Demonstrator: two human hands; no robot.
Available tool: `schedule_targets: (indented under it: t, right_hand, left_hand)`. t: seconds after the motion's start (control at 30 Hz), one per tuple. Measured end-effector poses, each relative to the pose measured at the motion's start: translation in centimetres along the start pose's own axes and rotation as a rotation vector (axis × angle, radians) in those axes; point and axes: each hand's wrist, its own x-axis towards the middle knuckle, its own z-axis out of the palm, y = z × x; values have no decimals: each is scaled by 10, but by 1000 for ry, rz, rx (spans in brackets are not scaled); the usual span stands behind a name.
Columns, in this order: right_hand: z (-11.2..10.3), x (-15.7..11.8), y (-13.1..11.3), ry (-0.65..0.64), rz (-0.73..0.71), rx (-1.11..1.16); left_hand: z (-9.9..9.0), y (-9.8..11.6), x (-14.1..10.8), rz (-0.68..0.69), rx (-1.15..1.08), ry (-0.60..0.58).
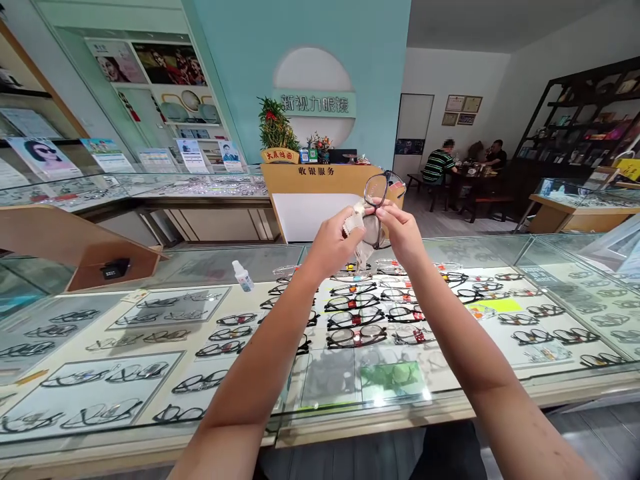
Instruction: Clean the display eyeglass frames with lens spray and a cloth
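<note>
A pair of dark-framed eyeglasses [376, 191] is held up in front of me, turned on its side so one lens sits above the other. My right hand [401, 230] grips the frame near the bridge. A pale cloth [356, 224] is pinched in my left hand [334, 241], its fingers pressed against the lower lens. Part of the cloth hangs below that hand. On the glass counter [320, 393] beneath, a small white bottle [243, 276] stands to the left of my hands.
Under the counter glass lie rows of eyeglasses [356, 319]. A wooden panel [75, 233] rises at the left. Beyond are a cashier desk [320, 175] with a potted plant [278, 127], more display cases [200, 187], and two people [440, 163] seated at a table in the back right.
</note>
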Motion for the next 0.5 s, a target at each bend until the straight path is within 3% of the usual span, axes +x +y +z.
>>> schedule_targets:
  t: [0.27,0.43,0.5]
  right_hand:
    - [0,1,-19,-23,-12,-20]
    - [1,0,-10,-15,-3,-16]
    - [4,0,-6,18,22,17]
  left_hand:
    - [-8,16,3,-30,-25,-46]
    - [-8,3,-2,20,-94,-155]
    - [-4,-5,-2,37,-142,-144]
